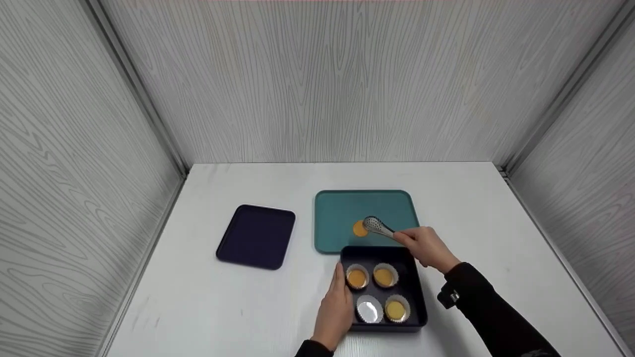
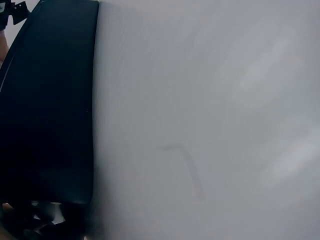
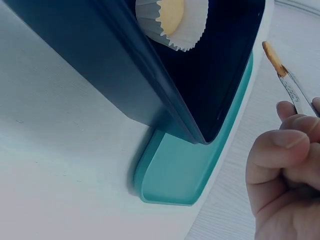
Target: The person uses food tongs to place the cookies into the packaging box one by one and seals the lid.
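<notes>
My right hand grips small metal tongs with perforated ends. Pinched in their tips is a round flat cookie, seen edge-on in the right wrist view, above the green tray. Along the left wall of a deep, dark square baking pan, my left hand rests with straight fingers. Inside the pan stand several pleated paper cups. The far-left cup, far-right cup and near-right cup hold yellow-orange cookies; the near-left cup shows a shiny bottom.
A shallow dark tray lies on the white table, left of the green tray. The pan's far edge lies over the green tray's near edge in the head view. Pale wood-grain panels enclose the table at the back and sides.
</notes>
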The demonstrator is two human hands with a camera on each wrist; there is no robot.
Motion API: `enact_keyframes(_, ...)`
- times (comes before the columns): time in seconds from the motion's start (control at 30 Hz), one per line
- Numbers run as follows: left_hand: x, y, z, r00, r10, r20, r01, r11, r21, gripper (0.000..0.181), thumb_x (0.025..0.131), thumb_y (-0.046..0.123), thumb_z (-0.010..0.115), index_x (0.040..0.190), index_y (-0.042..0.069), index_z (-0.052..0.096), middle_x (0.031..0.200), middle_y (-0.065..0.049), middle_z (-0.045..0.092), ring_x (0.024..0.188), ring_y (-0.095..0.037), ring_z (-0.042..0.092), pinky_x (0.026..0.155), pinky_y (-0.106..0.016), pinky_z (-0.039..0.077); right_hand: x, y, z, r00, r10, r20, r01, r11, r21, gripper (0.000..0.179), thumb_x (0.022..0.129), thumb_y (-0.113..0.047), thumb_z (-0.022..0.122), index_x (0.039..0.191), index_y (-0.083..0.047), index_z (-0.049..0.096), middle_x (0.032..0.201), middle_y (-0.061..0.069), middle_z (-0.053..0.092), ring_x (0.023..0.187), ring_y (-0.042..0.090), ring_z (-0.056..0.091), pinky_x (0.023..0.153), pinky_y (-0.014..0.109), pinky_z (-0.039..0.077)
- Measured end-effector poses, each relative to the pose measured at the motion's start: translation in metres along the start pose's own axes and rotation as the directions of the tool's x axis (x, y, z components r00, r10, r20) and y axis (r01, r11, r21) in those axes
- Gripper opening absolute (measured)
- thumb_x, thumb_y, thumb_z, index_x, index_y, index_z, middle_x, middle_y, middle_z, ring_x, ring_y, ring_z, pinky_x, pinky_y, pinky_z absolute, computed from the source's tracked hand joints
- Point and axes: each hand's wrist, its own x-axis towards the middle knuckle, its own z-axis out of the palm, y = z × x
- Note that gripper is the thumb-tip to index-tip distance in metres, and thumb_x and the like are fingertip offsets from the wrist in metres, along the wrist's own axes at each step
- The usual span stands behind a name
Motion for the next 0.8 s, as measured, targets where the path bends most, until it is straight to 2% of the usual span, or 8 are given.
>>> enact_keyframes(0.1,0.000,0.000,0.000,1.000,0.001,0.005,-0.001,1.000,0.002,0.056,0.108,0.009,0.039,0.161,-0.002,0.024,0.164,-0.017,0.034,0.088,-0.024,0.067,0.074,-0.038,0.053,-0.008,0.001,-0.003,1.000,0.006,0.003,-0.006,1.000,0.020,0.046,0.106,-0.043,0.054,0.072,-0.014,0.062,0.052,-0.003,0.040,0.039,0.014,0.035,0.039,0.030,0.035)
enact_keyframes(0.13,0.001,-0.001,0.001,1.000,0.004,0.005,-0.004,1.000,0.002,0.056,0.108,0.009,0.039,0.161,-0.002,0.024,0.163,-0.017,0.034,0.083,-0.022,0.065,0.071,-0.037,0.052,-0.011,0.001,-0.004,1.000,0.009,0.005,-0.009,1.000,0.024,0.046,0.106,-0.045,0.054,0.072,-0.015,0.062,0.052,-0.003,0.039,0.039,0.013,0.035,0.039,0.030,0.035)
enact_keyframes(0.2,0.002,-0.001,0.001,1.000,0.003,0.006,-0.003,1.000,0.002,0.056,0.108,0.009,0.039,0.161,-0.002,0.024,0.163,-0.018,0.034,0.082,-0.021,0.064,0.070,-0.036,0.052,-0.016,0.002,-0.006,1.000,0.017,0.012,-0.017,0.999,0.030,0.045,0.105,-0.046,0.054,0.073,-0.016,0.062,0.053,-0.004,0.036,0.039,0.012,0.035,0.040,0.029,0.034)
enact_keyframes(0.4,0.001,-0.002,0.002,1.000,0.012,-0.006,-0.012,1.000,-0.007,0.056,0.108,0.010,0.038,0.161,-0.001,0.023,0.164,-0.016,0.033,0.110,-0.031,0.066,0.088,-0.042,0.054,-0.031,0.003,-0.013,0.999,0.020,0.035,-0.022,0.999,0.047,0.035,0.104,-0.045,0.056,0.088,-0.020,0.074,0.052,-0.005,0.036,0.039,0.010,0.033,0.039,0.026,0.031)
enact_keyframes(0.57,0.000,-0.002,0.002,1.000,0.017,-0.016,-0.017,1.000,-0.004,0.056,0.108,0.009,0.038,0.160,-0.003,0.024,0.163,-0.018,0.035,0.115,-0.033,0.064,0.095,-0.045,0.052,-0.042,0.003,-0.016,0.998,-0.015,0.066,0.014,1.000,0.026,0.032,0.105,-0.045,0.056,0.095,-0.023,0.077,0.050,-0.006,0.035,0.037,0.007,0.033,0.038,0.026,0.031)
enact_keyframes(0.8,0.001,-0.002,0.003,1.000,-0.006,-0.001,0.006,1.000,-0.014,0.056,0.109,0.012,0.036,0.161,-0.001,0.023,0.164,-0.016,0.033,0.113,-0.032,0.065,0.095,-0.046,0.052,-0.055,0.005,-0.019,0.990,-0.034,0.136,0.032,0.999,0.016,0.029,0.105,-0.044,0.056,0.096,-0.026,0.077,0.049,-0.009,0.033,0.038,0.006,0.032,0.039,0.024,0.028)
